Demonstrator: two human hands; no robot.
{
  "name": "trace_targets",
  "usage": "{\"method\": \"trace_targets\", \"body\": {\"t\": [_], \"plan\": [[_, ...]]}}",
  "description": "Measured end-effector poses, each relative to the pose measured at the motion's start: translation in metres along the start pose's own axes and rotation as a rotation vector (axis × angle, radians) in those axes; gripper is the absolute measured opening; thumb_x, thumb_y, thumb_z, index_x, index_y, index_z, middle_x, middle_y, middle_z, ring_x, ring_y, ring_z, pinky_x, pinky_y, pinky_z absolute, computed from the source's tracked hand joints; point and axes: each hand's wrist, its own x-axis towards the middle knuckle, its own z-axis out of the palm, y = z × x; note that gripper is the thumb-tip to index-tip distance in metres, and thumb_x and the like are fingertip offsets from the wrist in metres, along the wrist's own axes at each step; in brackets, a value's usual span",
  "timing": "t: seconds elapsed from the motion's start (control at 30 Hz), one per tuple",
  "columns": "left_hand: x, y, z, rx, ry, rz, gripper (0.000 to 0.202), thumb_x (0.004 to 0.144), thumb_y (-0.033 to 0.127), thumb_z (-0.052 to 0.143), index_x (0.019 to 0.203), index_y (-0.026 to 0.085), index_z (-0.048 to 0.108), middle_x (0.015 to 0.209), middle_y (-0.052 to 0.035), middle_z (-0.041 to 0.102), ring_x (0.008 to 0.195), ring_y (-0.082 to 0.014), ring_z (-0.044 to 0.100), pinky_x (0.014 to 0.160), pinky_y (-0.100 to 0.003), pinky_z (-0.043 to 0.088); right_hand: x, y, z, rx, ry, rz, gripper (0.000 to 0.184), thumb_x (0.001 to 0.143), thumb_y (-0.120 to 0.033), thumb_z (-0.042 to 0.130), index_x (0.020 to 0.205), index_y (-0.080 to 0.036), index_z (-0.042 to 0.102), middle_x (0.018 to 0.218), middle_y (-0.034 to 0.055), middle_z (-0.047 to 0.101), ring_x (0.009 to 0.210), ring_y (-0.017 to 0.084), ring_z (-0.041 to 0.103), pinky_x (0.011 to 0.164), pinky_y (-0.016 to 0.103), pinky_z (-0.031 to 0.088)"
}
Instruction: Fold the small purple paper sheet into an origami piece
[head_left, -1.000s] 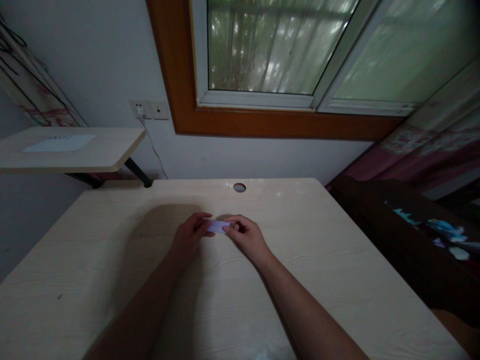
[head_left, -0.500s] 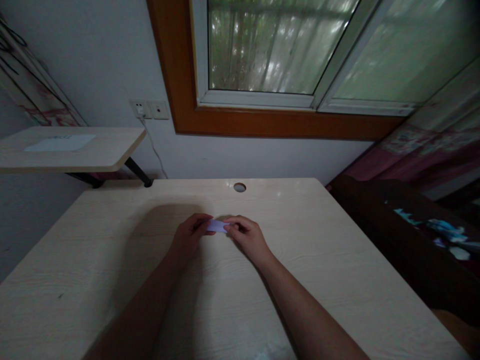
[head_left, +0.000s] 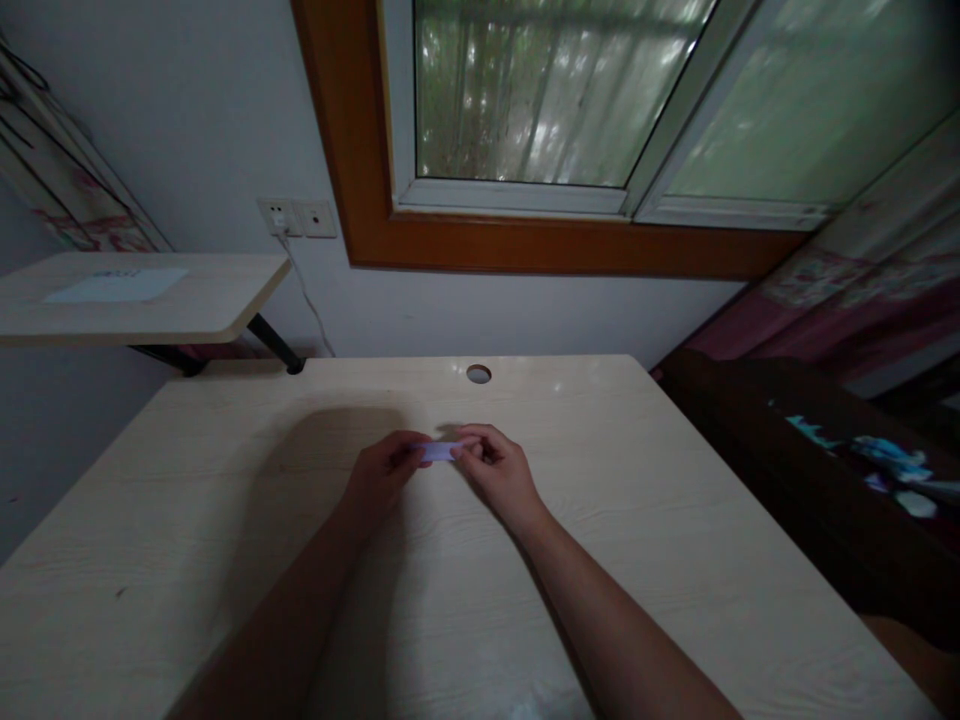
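A small, narrow strip of pale purple paper (head_left: 439, 452) spans the gap between my two hands, over the middle of the desk. Its left end is pinched in the fingers of my left hand (head_left: 386, 470). The thumb and fingers of my right hand (head_left: 496, 470) close on the other end. Both ends of the strip are partly hidden by fingers. Whether it is folded I cannot tell. Beneath lies the light wood-grain desk (head_left: 637, 560), with the shadow of my left arm across it.
A round cable hole (head_left: 478, 374) sits near the desk's back edge. At back left, a raised shelf (head_left: 225, 320) on black legs holds a sheet of paper (head_left: 116, 285). A white cord (head_left: 307, 295) hangs from a wall socket (head_left: 279, 217). Right of the desk is a dark surface with assorted items (head_left: 892, 460).
The paper strip has tilted slightly and looks narrower and more level. My left fingers have dipped a little, and my right fingers have shifted slightly on their end.
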Motion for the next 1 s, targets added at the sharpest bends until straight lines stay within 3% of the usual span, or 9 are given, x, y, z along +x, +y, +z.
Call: {"method": "trace_targets", "body": {"t": [0.23, 0.6, 0.8, 1.0], "plan": [[-0.0024, -0.0007, 0.0039, 0.129, -0.064, 0.047, 0.025, 0.085, 0.035, 0.064, 0.104, 0.021, 0.073, 0.097, -0.0049, 0.076, 0.077, -0.0172, 0.073, 0.073, -0.027, 0.059, -0.0011, -0.0005, 0.0011, 0.006, -0.022, -0.002, 0.034, 0.079, -0.036, 0.072, 0.109, -0.021, 0.069, 0.083, 0.0025, 0.070, 0.056, 0.011, 0.043, 0.053, 0.025, 0.036], [-0.0037, 0.0012, 0.0019, 0.232, -0.110, 0.247, 0.026, 0.090, 0.030, 0.058, 0.112, 0.028, 0.072, 0.101, -0.0047, 0.075, 0.079, -0.0156, 0.072, 0.074, -0.026, 0.059, -0.0012, -0.0012, 0.0018, 0.094, -0.037, -0.006, 0.034, 0.079, -0.035, 0.073, 0.109, -0.021, 0.068, 0.085, 0.0031, 0.071, 0.059, 0.012, 0.048, 0.057, 0.026, 0.041], [-0.0047, 0.0024, 0.0025, 0.209, -0.091, 0.217, 0.027, 0.091, 0.032, 0.058, 0.113, 0.027, 0.071, 0.103, -0.0042, 0.075, 0.079, -0.0157, 0.073, 0.075, -0.027, 0.060, -0.0003, -0.0012, 0.0017, 0.125, -0.048, 0.012, 0.032, 0.079, -0.033, 0.075, 0.108, -0.021, 0.068, 0.086, 0.0033, 0.070, 0.066, 0.013, 0.056, 0.063, 0.026, 0.045], [-0.0027, 0.0025, 0.0025, 0.165, 0.002, 0.135, 0.027, 0.090, 0.035, 0.059, 0.111, 0.023, 0.071, 0.106, -0.0055, 0.074, 0.076, -0.0152, 0.073, 0.073, -0.026, 0.061, 0.0009, -0.0007, 0.0013, 0.105, -0.070, 0.052, 0.024, 0.081, -0.038, 0.072, 0.094, -0.018, 0.072, 0.078, 0.0042, 0.070, 0.070, 0.016, 0.063, 0.068, 0.028, 0.051]]}}
